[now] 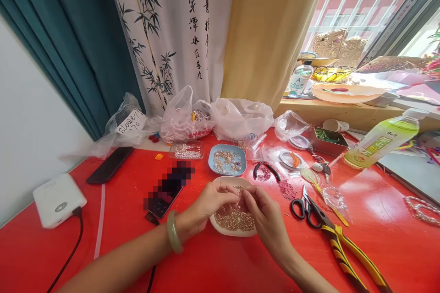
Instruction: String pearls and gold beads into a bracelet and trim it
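Above a shallow off-white dish point(237, 234) of small gold-coloured beads point(237, 222), both hands come close together with pinched fingertips. My left hand point(211, 206), with a pale green bangle point(174, 232) on its wrist, has thumb and forefinger pressed together. Facing it from the right, my right hand point(268, 213) pinches in the same way. Whatever lies between the fingertips is too small to make out. Just behind sits a light blue dish point(227, 147) with mixed beads and small charms. A clear tray point(187, 150) of pearly beads is to its left.
At right lie scissors point(305, 208), yellow-black pliers point(343, 242), small black-handled pliers point(267, 168) and a tilted drink bottle point(381, 139). At left are a phone point(168, 197), a dark phone point(110, 165) and a white box point(60, 199) with a cable. Plastic bags point(240, 116) line the back.
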